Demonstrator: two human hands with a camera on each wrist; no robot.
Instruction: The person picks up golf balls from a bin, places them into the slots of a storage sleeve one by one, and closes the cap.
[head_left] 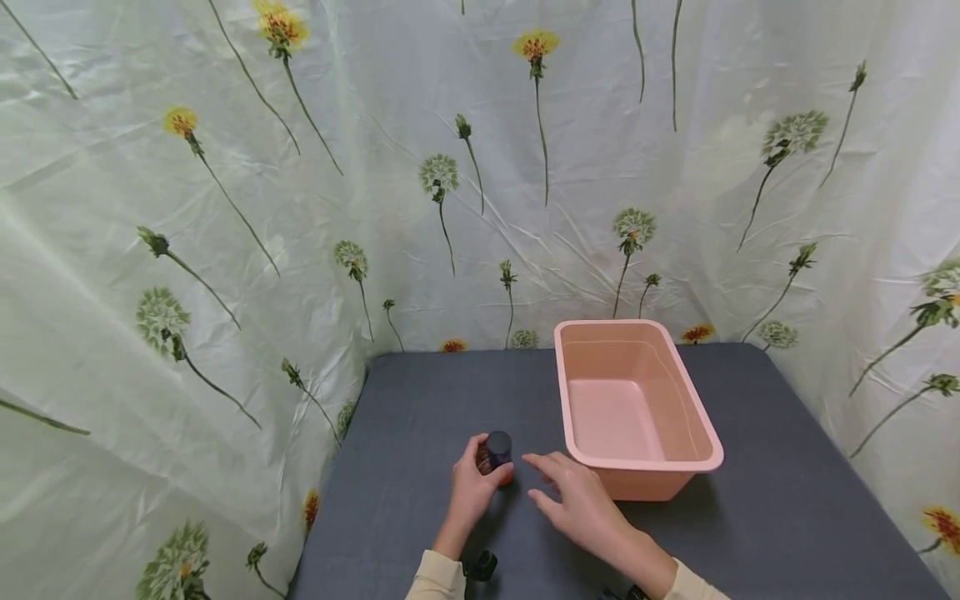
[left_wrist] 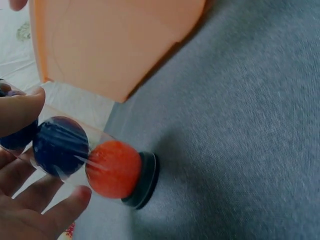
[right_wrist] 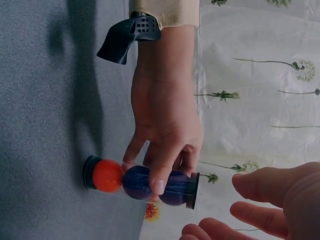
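My left hand (head_left: 467,493) grips a clear ball tube (head_left: 499,450) with dark caps, thumb on one side and fingers on the other. Inside it, an orange ball (left_wrist: 114,169) sits at the bottom with dark blue balls (right_wrist: 137,182) stacked above. The tube stands upright; whether its base touches the table cannot be told. My right hand (head_left: 581,500) hovers just right of the tube, fingers extended and apart from it, with nothing held. In the right wrist view, its fingers (right_wrist: 260,216) show near the tube's top cap.
A pink plastic basin (head_left: 611,417) stands on the dark grey table (head_left: 420,408), right of the tube and just beyond my right hand. Behind and beside the table hangs a pale curtain (head_left: 390,150) printed with dandelions. A black wrist device (head_left: 482,567) sits by the left sleeve.
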